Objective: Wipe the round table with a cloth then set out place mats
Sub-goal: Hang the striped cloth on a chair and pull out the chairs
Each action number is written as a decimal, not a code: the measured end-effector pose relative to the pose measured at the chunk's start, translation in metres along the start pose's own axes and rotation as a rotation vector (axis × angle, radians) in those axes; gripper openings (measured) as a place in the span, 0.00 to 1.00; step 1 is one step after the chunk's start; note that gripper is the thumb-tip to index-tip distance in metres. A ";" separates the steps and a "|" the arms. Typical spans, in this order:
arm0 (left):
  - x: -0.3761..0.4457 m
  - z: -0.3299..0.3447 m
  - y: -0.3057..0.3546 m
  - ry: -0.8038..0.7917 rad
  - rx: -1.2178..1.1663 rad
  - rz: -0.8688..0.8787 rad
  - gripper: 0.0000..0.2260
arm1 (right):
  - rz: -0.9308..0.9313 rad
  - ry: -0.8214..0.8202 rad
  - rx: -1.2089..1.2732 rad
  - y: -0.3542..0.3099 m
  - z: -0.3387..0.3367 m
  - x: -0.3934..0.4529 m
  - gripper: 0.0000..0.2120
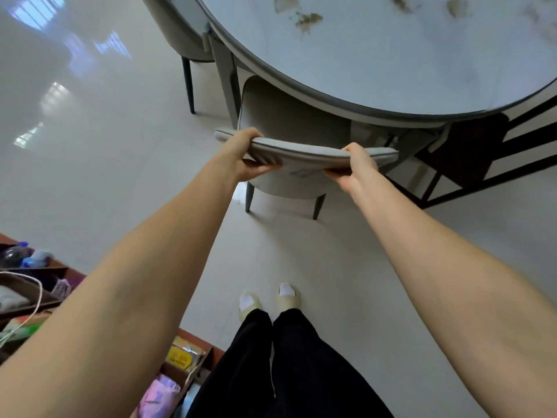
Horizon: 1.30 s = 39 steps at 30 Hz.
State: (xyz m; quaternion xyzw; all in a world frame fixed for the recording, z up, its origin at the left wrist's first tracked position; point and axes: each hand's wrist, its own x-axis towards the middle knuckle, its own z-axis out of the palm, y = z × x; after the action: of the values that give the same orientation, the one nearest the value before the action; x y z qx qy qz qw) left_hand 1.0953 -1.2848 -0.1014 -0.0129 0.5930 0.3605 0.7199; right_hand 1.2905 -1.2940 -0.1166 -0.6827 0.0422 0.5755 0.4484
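Observation:
The round table [376,64] fills the upper right, its pale marbled top marked with brownish stains near the far side. A grey upholstered chair [301,152] stands tucked partly under the table's near edge. My left hand [244,155] grips the left part of the chair's curved backrest, fingers curled under it. My right hand [355,167] grips the right part of the same backrest. No cloth or place mat is in view.
A second grey chair [180,34] stands at the table's far left. Open wooden shelves [36,285] with bottles, packets and a cord lie at the lower left. A dark-striped rug [482,158] lies under the table at right. My feet in slippers [268,300] stand on pale floor tiles.

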 end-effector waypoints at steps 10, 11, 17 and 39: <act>-0.033 -0.045 0.011 0.073 0.743 0.237 0.14 | 0.134 -0.287 -0.389 -0.005 -0.005 -0.041 0.15; -0.042 -0.050 0.015 0.096 0.842 0.281 0.14 | 0.134 -0.336 -0.517 -0.003 -0.002 -0.049 0.16; -0.086 -0.082 0.033 0.188 1.117 0.360 0.12 | -0.234 -0.587 -1.275 0.021 0.035 -0.079 0.12; -0.155 -0.358 0.225 0.711 1.362 0.326 0.15 | -1.047 -1.097 -1.725 0.160 0.418 -0.206 0.11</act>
State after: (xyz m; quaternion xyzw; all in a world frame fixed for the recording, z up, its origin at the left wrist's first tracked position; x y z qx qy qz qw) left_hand 0.6669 -1.3563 0.0182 0.4038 0.8727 -0.0072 0.2744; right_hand 0.8174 -1.2072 -0.0098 -0.3538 -0.8561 0.3758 -0.0260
